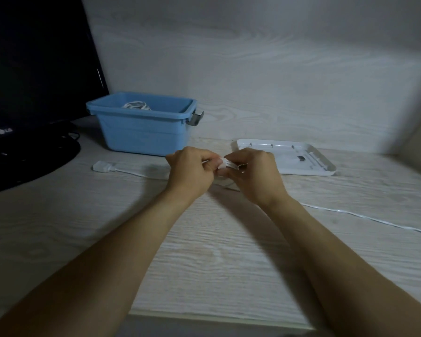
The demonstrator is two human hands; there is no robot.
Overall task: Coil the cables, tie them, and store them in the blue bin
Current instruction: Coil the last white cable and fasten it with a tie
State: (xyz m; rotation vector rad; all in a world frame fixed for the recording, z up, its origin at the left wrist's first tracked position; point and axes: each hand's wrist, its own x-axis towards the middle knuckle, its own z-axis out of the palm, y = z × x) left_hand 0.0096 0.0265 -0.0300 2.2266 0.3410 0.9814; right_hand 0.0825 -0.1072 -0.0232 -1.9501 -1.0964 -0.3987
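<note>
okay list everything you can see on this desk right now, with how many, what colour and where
blue bin: one, light blue with a grey latch, back left of the desk, lid off.
coiled cable: one, white, inside the blue bin.
loose cable: one, white, trailing over the desk from the right edge to the hands; a white plug lies left of them.
lid: one, white, lying underside up to the right of the bin.
monitor: one, black, far left.
desk: one, pale wood grain.
left hand: pinches the loose cable.
right hand: pinches the same cable, close beside the left.
</note>
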